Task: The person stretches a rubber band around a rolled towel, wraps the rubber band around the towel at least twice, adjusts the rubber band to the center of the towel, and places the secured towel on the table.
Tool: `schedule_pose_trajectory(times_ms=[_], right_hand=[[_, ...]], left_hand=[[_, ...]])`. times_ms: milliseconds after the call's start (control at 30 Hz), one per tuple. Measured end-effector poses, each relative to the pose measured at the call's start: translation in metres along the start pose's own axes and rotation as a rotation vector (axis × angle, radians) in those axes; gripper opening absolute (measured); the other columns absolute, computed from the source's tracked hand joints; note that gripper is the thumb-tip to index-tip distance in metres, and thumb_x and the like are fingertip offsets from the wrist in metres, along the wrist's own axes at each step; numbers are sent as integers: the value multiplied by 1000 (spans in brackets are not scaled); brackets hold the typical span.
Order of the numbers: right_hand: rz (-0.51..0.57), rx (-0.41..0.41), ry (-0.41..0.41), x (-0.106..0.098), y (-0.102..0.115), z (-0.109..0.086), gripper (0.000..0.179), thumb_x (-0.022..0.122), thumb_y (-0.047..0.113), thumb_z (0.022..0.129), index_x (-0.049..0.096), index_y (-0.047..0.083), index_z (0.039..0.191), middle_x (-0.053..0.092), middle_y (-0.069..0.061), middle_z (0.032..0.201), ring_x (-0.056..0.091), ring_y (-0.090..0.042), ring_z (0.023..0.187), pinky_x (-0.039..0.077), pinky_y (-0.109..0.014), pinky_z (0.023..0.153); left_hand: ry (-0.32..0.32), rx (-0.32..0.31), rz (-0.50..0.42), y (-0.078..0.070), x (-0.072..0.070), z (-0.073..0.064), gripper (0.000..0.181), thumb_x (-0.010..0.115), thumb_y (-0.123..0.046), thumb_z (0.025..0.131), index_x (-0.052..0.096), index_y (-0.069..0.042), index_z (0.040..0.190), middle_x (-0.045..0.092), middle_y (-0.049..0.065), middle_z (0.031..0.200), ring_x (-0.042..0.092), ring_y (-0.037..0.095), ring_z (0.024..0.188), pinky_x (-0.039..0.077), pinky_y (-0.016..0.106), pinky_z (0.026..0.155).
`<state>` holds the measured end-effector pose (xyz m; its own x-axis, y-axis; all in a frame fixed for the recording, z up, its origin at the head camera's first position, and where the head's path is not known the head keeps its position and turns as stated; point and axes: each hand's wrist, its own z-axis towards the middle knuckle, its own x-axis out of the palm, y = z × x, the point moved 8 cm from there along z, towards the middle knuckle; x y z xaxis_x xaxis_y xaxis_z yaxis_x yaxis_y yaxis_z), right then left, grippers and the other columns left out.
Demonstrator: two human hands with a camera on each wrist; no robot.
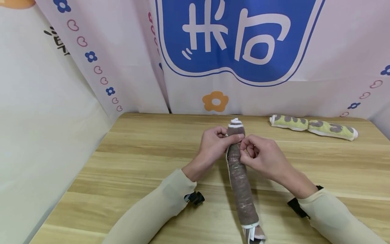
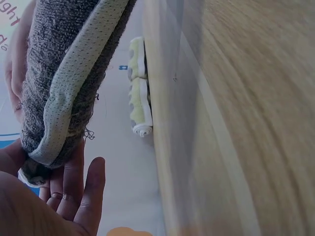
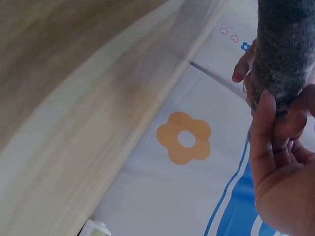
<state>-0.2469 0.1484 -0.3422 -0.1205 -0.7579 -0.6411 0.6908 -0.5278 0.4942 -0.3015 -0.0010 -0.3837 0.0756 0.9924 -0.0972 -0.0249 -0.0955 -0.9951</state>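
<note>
A long brown rolled-up towel point(image 1: 242, 189) of terry cloth runs away from the person. White bands show near both its ends. My left hand point(image 1: 211, 145) grips it near the far end, thumb across the top and fingers round the far side. My right hand point(image 1: 266, 157), fingers curled, pinches at the roll's right side close to the left thumb. In the left wrist view a pale edging strip point(image 2: 74, 81) runs along the underside of the towel, with loose threads beside it. The right wrist view shows thumb and fingers meeting at the towel point(image 3: 283, 54).
At the back right of the wooden table point(image 1: 131, 156) lies a second rolled towel point(image 1: 324, 128), yellow-green with grey patches and narrowed in the middle. A white printed curtain point(image 1: 189, 95) hangs right behind the table's back edge. Dark wrist-camera mounts point(image 1: 195, 198) sit at both cuffs.
</note>
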Motion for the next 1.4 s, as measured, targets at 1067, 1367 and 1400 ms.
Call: schedule_pose_trajectory(times_ms=[1067,1367,1400], right_hand=[[-31,63,66,9,-2,-2,18,71,-1,79,63,12,88,48,13,67,45,-2,58,41,-24,51],[34,30,114,14,2,-5,23,69,-3,77,61,15,89,44,16,67,42,0,57,39,-23,51],[38,24,125,15,2,-5,23,69,-3,77,61,15,89,44,16,67,42,0,57,39,-23,51]], left_hand=[[-69,5,66,-1,-5,0,32,93,-28,83,67,-10,84,66,-1,72,52,8,61,39,23,50],[-51,26,50,-2,-9,3,32,93,-31,83,68,-9,83,65,0,70,49,9,59,37,24,49],[-51,26,48,-2,-10,3,32,92,-30,83,68,-9,83,67,0,71,51,9,59,39,23,50]])
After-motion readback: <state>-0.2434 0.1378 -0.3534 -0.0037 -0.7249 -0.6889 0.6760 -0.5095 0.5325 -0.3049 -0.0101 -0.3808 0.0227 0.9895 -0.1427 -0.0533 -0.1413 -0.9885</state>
